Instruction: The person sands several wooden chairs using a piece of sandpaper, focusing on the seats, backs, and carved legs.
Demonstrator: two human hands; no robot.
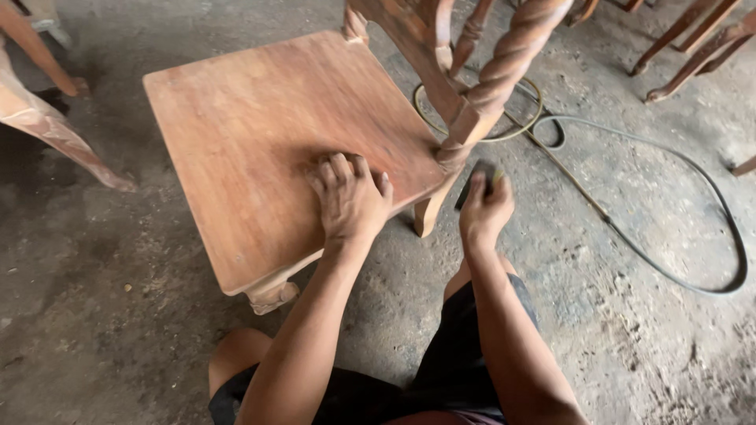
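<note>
My left hand (349, 197) lies flat, fingers spread, on the chair seat (268, 134) near its front edge, gripping nothing. Right hand (484, 208) clenches a dark sanding pad (475, 179) just right of the seat, by the twisted post (496, 79). Risk, imo: pad slips off the post & knuckles hit wood. Hose (669, 181) loops on floor right of seat; other chair legs (693, 47) beyond.

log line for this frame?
left hand: flat on chair seat | right hand: holds dark sanding pad by leg
</note>
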